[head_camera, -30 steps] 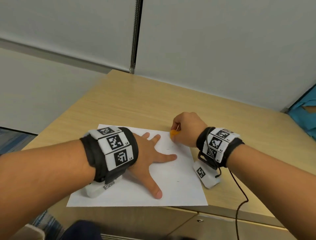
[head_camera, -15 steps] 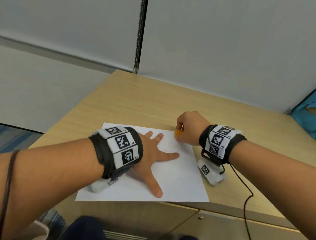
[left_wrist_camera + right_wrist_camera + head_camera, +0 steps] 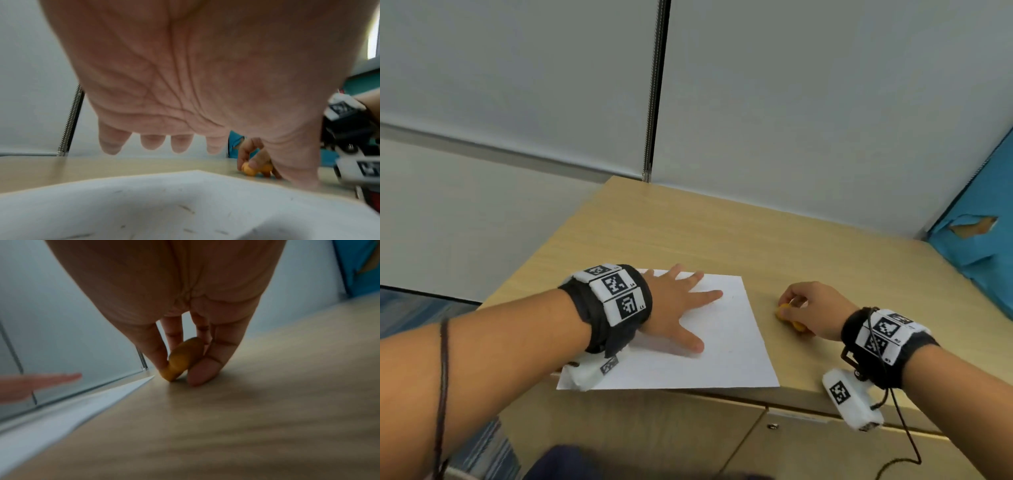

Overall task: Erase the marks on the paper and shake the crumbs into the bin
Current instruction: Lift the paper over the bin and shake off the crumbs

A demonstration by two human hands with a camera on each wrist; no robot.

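A white sheet of paper (image 3: 722, 346) lies at the desk's front edge, with dark eraser crumbs (image 3: 186, 208) scattered on it. My left hand (image 3: 678, 308) lies flat on the sheet with fingers spread; the left wrist view shows the palm (image 3: 174, 81) raised a little above the paper (image 3: 164, 203). To the right of the sheet, my right hand (image 3: 808, 310) pinches a small orange eraser (image 3: 786, 315) between thumb and fingers, its tip touching the bare wood. The right wrist view shows the eraser (image 3: 183, 358) just beyond the paper's corner (image 3: 123, 389). No bin is in view.
The light wooden desk (image 3: 722, 233) stands against grey partition walls with a metal strip (image 3: 654, 102) at the seam. A torn blue sheet (image 3: 972, 246) covers the right side. Drawer fronts (image 3: 791, 442) run under the desk's front edge.
My right hand has carried the eraser off the paper's top right corner and set it down on the desk to the right. The left hand stays flat on the sheet.
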